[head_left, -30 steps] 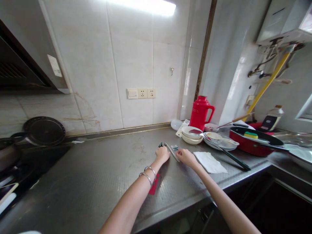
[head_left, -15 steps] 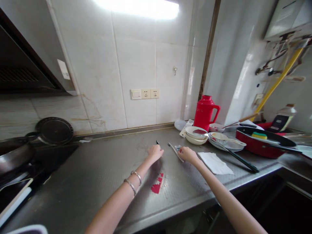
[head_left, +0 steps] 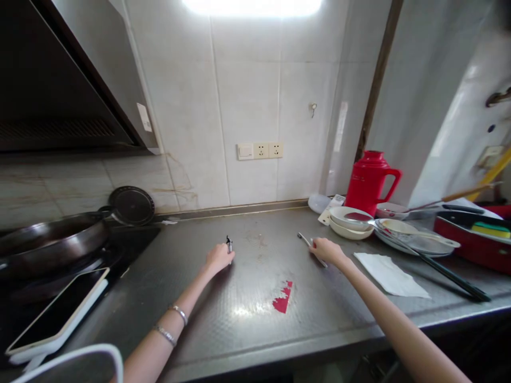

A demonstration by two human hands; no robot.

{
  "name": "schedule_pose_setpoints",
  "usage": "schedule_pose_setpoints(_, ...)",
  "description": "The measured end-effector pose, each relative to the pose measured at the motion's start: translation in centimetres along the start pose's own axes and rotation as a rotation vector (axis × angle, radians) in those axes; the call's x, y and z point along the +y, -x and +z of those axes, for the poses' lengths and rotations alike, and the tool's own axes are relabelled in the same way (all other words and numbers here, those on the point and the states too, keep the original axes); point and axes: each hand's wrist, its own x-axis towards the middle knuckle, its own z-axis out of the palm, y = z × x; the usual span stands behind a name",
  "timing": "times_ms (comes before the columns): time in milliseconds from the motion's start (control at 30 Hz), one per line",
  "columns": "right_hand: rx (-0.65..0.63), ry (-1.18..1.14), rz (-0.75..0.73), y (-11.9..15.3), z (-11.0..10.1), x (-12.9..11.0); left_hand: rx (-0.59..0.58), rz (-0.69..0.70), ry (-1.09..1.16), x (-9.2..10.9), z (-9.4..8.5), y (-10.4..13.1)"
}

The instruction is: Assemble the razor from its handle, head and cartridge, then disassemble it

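Observation:
On the left part of the steel counter, my left hand (head_left: 219, 258) is closed around a small lighter (head_left: 229, 243); its black and silvery top sticks up above the fingers, and the rest is hidden. Farther right, my right hand (head_left: 326, 251) has its fingers closed over a thin white toothbrush (head_left: 306, 241) with a dark head. The brush's head end shows at upper left of the fingers and its handle end below them. Between my hands and nearer the front edge lies a torn piece of red paper (head_left: 283, 300), touched by neither hand.
A white cloth or tissue (head_left: 391, 276) lies right of my right hand. Behind it stand stacked bowls (head_left: 349, 231), plates, a long dark-handled ladle (head_left: 451, 274) and a red thermos (head_left: 367, 183). At left are a pan (head_left: 56, 242) on the stove and a phone (head_left: 59, 311).
My left hand has moved left across the counter with the lighter. My right hand has shifted slightly left, over the toothbrush. The view has turned left, bringing the phone into sight.

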Motion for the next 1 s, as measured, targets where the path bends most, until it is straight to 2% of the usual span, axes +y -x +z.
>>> schedule_pose_setpoints(133, -0.040, 0.009, -0.013, -0.6, 0.2, -0.2, -0.005, -0.002, -0.001, -1.1, 0.6, 0.7)
schedule_pose_setpoints(333, -0.094, 0.040, -0.048, -1.4, 0.5, 0.1, -0.011, -0.009, 0.039, -1.3, 1.2, 0.9)
schedule_pose_setpoints(500, -0.052, 0.046, -0.058, -0.9, 0.5, -0.7, -0.002, -0.024, 0.057, -1.3, 1.4, 0.9)
schedule_pose_setpoints(600, 0.007, 0.016, -0.083, 0.0, 0.6, -3.4, 0.012, -0.026, 0.063, -1.4, 1.5, 0.8)
schedule_pose_setpoints(867, 0.069, -0.034, -0.237, 2.4, 1.3, -15.8, 0.040, -0.046, 0.070, -1.7, 1.9, 0.6)
schedule_pose_setpoints(1000, 0.039, -0.050, -0.276, 3.0, 1.7, -20.2, 0.044, -0.069, 0.058, -1.6, 2.0, 0.8)
